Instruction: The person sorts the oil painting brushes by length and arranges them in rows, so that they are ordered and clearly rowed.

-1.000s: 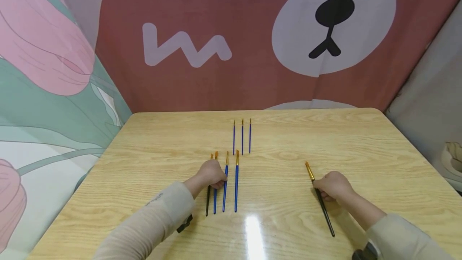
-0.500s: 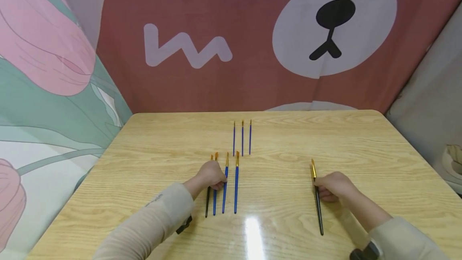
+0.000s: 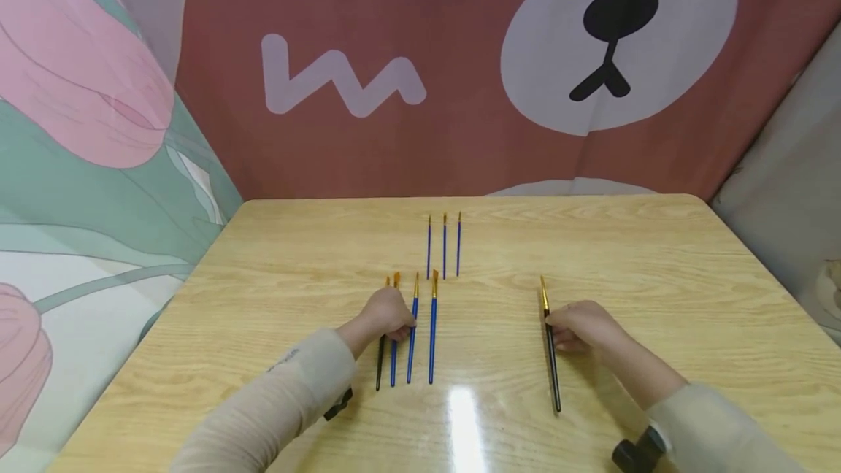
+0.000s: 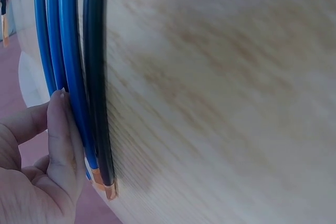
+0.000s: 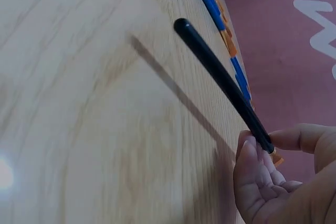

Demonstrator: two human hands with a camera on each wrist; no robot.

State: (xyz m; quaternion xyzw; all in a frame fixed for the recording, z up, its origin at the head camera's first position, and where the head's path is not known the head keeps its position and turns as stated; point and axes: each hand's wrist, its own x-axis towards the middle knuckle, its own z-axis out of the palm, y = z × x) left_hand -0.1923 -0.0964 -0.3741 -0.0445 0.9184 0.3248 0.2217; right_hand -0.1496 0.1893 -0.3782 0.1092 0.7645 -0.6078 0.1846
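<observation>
My right hand [image 3: 581,323] pinches a black-handled paintbrush [image 3: 552,363] between thumb and fingers, just below its gold ferrule, bristles pointing away from me. In the right wrist view this black handle [image 5: 220,80] is raised off the wood, its shadow falling apart from it. To the left, my left hand [image 3: 388,312] reaches over a row of brushes and pinches a slim blue paintbrush [image 3: 410,356] by its handle. Under that hand lie another black paintbrush [image 3: 380,367] and a blue one [image 3: 393,367], partly hidden. A blue flat-tipped paintbrush [image 3: 432,341] lies just right of the fingertips.
Three thin blue brushes [image 3: 444,247] lie side by side farther back on the wooden table [image 3: 315,239]. Behind the table's far edge hangs a reddish-brown cloth [image 3: 368,159] with a bear print. A bright light reflection shows near the front.
My right hand first swings the black paintbrush from a slant to nearly straight, then carries it leftward toward the row. The left hand stays in place on the row.
</observation>
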